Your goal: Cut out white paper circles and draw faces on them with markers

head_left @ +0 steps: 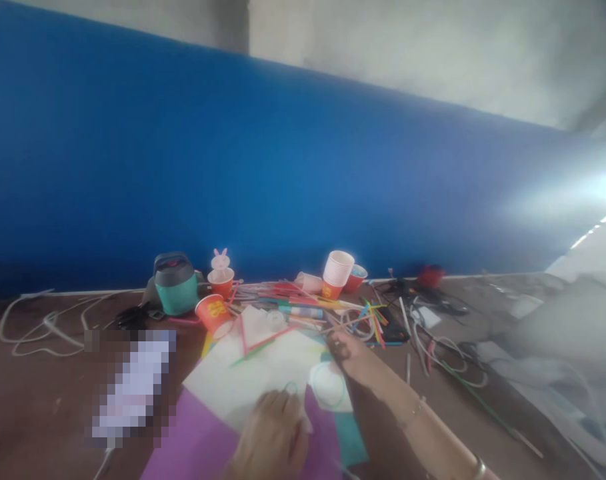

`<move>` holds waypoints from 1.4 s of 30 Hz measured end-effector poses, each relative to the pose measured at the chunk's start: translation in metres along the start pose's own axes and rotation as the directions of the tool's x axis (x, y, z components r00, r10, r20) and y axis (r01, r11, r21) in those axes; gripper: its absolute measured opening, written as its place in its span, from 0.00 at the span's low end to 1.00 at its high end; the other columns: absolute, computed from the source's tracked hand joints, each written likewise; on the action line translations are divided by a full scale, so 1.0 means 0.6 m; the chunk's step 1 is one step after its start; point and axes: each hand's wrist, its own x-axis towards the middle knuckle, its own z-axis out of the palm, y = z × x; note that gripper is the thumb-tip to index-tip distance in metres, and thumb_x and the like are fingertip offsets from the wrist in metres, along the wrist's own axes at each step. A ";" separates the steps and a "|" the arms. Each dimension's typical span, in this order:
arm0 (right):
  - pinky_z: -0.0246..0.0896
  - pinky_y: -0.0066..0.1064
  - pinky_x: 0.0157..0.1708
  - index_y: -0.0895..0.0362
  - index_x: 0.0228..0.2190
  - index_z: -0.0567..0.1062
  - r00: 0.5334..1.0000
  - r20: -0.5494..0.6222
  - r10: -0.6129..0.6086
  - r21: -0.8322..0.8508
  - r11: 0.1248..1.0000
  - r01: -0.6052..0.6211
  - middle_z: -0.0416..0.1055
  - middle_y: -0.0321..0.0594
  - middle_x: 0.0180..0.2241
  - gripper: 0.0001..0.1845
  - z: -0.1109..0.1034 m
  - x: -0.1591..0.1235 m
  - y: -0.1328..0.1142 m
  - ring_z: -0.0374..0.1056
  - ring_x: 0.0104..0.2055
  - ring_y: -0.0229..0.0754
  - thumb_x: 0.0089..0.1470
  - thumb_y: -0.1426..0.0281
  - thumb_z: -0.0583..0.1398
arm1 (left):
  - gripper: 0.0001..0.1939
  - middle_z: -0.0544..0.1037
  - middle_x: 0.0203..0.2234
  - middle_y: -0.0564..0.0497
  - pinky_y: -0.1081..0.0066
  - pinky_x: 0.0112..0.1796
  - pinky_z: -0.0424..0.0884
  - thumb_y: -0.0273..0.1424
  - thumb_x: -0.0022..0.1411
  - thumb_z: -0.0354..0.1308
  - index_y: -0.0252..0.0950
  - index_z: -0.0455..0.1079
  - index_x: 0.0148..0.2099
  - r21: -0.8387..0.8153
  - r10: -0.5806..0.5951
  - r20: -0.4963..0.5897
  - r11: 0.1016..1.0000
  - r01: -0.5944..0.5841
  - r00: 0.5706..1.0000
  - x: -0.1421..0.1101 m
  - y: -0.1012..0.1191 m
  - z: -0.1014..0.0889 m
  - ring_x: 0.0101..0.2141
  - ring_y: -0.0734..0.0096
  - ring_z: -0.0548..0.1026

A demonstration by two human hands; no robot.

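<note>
My left hand rests low on a large white sheet of paper, fingers bent together over its near corner, which shows beside the thumb. A small greenish ring appears just beyond the knuckles. My right hand reaches to the near side of a pile of colourful straws and sticks. Its fingers are curled, and whatever may be in them is hidden by blur. Close below that hand lies a white piece with a green circle drawn on it. Purple paper lies beneath the white sheet.
An orange paper cup leans beyond the sheet. Behind it, a cup holds a pink rabbit figure. Stacked cups and a teal container stand near the blue partition. Cables and a pixelated object lie left.
</note>
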 end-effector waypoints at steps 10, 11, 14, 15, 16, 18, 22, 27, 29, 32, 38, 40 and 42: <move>0.46 0.23 0.18 0.54 0.27 0.68 0.999 -0.007 -0.037 -0.083 0.996 0.036 0.54 0.24 0.15 0.13 0.015 -0.005 -0.010 0.50 0.17 0.31 0.32 0.77 0.59 | 0.23 0.69 0.55 0.43 0.56 0.43 0.69 0.40 0.64 0.46 0.37 0.66 0.56 0.183 -0.039 0.144 0.983 0.012 0.989 -0.006 -0.017 0.026 0.45 0.54 0.72; 0.46 0.23 0.18 0.54 0.28 0.68 0.998 -0.019 -0.059 -0.075 0.996 0.058 0.55 0.25 0.15 0.13 0.007 -0.008 -0.015 0.51 0.18 0.31 0.33 0.76 0.59 | 0.26 0.69 0.55 0.41 0.55 0.43 0.68 0.43 0.62 0.47 0.34 0.66 0.57 0.210 -0.042 0.158 0.978 0.008 0.987 -0.006 -0.013 0.031 0.44 0.53 0.73; 0.45 0.24 0.18 0.55 0.32 0.68 0.991 -0.077 -0.106 -0.087 0.991 0.099 0.58 0.26 0.16 0.14 -0.022 -0.018 -0.038 0.52 0.17 0.32 0.37 0.73 0.59 | 0.33 0.67 0.56 0.34 0.52 0.44 0.66 0.47 0.60 0.49 0.28 0.64 0.59 0.277 -0.048 0.146 0.961 0.006 0.988 -0.013 -0.002 0.048 0.44 0.48 0.72; 0.44 0.24 0.18 0.55 0.31 0.68 0.987 -0.105 -0.122 -0.112 0.988 0.110 0.58 0.26 0.15 0.13 -0.030 -0.021 -0.045 0.52 0.17 0.32 0.37 0.73 0.60 | 0.34 0.67 0.56 0.33 0.52 0.44 0.66 0.48 0.59 0.49 0.28 0.63 0.59 0.287 -0.040 0.138 0.958 -0.001 0.990 -0.016 0.001 0.053 0.44 0.48 0.72; 0.44 0.24 0.18 0.55 0.31 0.68 0.985 -0.116 -0.128 -0.130 0.985 0.113 0.58 0.26 0.15 0.14 -0.037 -0.024 -0.052 0.52 0.17 0.32 0.37 0.73 0.61 | 0.34 0.66 0.56 0.34 0.53 0.45 0.65 0.47 0.60 0.50 0.28 0.62 0.60 0.295 -0.035 0.128 0.955 -0.004 0.991 -0.017 0.001 0.056 0.45 0.48 0.72; 0.45 0.24 0.17 0.55 0.31 0.68 0.987 -0.101 -0.123 -0.115 0.987 0.111 0.59 0.26 0.15 0.15 -0.044 -0.026 -0.059 0.53 0.17 0.32 0.36 0.72 0.62 | 0.31 0.67 0.56 0.37 0.52 0.47 0.64 0.44 0.60 0.50 0.30 0.62 0.60 0.304 -0.047 0.113 0.953 0.010 0.992 -0.014 -0.003 0.055 0.48 0.49 0.71; 0.53 0.25 0.20 0.55 0.33 0.67 0.989 -0.048 -0.140 0.079 0.987 0.143 0.66 0.31 0.21 0.18 -0.031 -0.018 -0.053 0.60 0.21 0.35 0.36 0.69 0.65 | 0.24 0.69 0.56 0.44 0.50 0.53 0.58 0.34 0.61 0.51 0.37 0.63 0.59 0.294 0.007 0.138 0.955 -0.048 0.990 0.007 -0.037 0.038 0.56 0.51 0.63; 0.56 0.25 0.22 0.55 0.34 0.68 0.986 -0.082 -0.145 0.254 0.954 0.161 0.68 0.32 0.24 0.21 0.003 0.000 -0.041 0.61 0.23 0.35 0.36 0.64 0.67 | 0.26 0.62 0.60 0.37 0.44 0.52 0.57 0.33 0.61 0.51 0.38 0.59 0.62 0.332 0.053 0.127 0.939 -0.093 0.990 0.001 -0.060 0.059 0.58 0.42 0.59; 0.54 0.24 0.20 0.55 0.33 0.68 0.986 -0.104 -0.132 0.303 0.940 0.158 0.67 0.31 0.23 0.22 0.016 0.008 -0.041 0.60 0.21 0.33 0.35 0.64 0.68 | 0.23 0.62 0.59 0.34 0.40 0.51 0.55 0.34 0.61 0.51 0.36 0.63 0.59 0.313 -0.029 0.070 0.950 0.006 0.997 0.000 -0.048 0.071 0.58 0.37 0.59; 0.53 0.23 0.18 0.55 0.32 0.68 0.971 -0.166 -0.174 0.338 0.915 0.222 0.67 0.31 0.23 0.22 0.033 0.019 -0.048 0.61 0.21 0.34 0.35 0.64 0.69 | 0.21 0.69 0.53 0.33 0.42 0.52 0.54 0.30 0.56 0.52 0.31 0.69 0.53 0.086 -0.236 0.078 0.970 0.229 0.969 0.027 -0.030 0.055 0.55 0.38 0.62; 0.52 0.23 0.17 0.55 0.34 0.69 0.925 -0.189 -0.329 0.355 0.855 0.377 0.65 0.31 0.22 0.19 0.058 0.047 -0.080 0.59 0.20 0.33 0.37 0.67 0.67 | 0.19 0.76 0.26 0.49 0.70 0.28 0.66 0.36 0.49 0.59 0.33 0.73 0.43 -0.722 -0.608 0.285 0.372 0.583 0.741 0.117 -0.056 -0.023 0.27 0.67 0.71; 0.53 0.24 0.19 0.55 0.35 0.69 0.905 -0.179 -0.387 0.371 0.825 0.426 0.65 0.30 0.22 0.20 0.070 0.056 -0.093 0.59 0.21 0.34 0.37 0.68 0.68 | 0.16 0.68 0.14 0.55 0.74 0.20 0.58 0.40 0.46 0.63 0.31 0.74 0.32 -0.791 -0.666 0.291 0.236 0.564 0.687 0.131 -0.068 -0.033 0.18 0.74 0.64; 0.54 0.25 0.20 0.55 0.34 0.69 0.887 -0.197 -0.419 0.395 0.794 0.463 0.64 0.31 0.22 0.18 0.083 0.062 -0.104 0.59 0.22 0.35 0.40 0.64 0.67 | 0.17 0.66 0.13 0.56 0.75 0.20 0.57 0.41 0.44 0.65 0.31 0.73 0.28 -0.845 -0.720 0.255 0.159 0.511 0.646 0.138 -0.076 -0.040 0.17 0.76 0.63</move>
